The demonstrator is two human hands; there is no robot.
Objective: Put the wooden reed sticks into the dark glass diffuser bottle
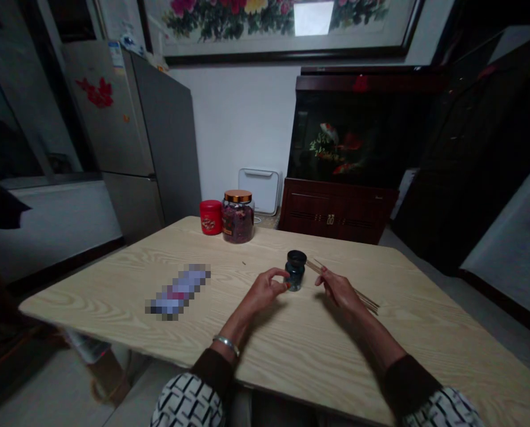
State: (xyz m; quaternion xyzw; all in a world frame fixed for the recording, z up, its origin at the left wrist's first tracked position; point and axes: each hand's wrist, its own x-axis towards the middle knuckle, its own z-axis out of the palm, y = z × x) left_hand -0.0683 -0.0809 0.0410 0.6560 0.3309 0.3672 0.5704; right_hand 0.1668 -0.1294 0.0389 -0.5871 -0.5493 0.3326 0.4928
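Though blurred into coarse squares, visible at the left of the pale wooden tabletop as a long bluish item, lying slantwise. Farther back, near the far edge, a red canister, opaque, so with its contents hidden. Close beside it on the right, a clear glass jar under a copper-coloured lid, mostly filled with dark reddish-purple pieces. Nearer the middle, a tiny dark scrap on the wood. Next, the left hand, with a silver bangle at the wrist: thumb and forefinger in a half-open curve, with tips at the left wall of a small dark jar; impossible to tell whether gripping or merely touching. Upright on the table, that same small jar, between the two hands; black-rimmed, too dim to tell whether lidded, or with what inside. Just to the right, the right hand, with fingers closed round a bundle of thin brown sticks. Pointing leftward with the front ends, just beside the small jar's rim; protruding past the wrist with the back ends. Behind, beyond the table, a dark fish tank on a reddish-brown cabinet, with orange and white fish inside.
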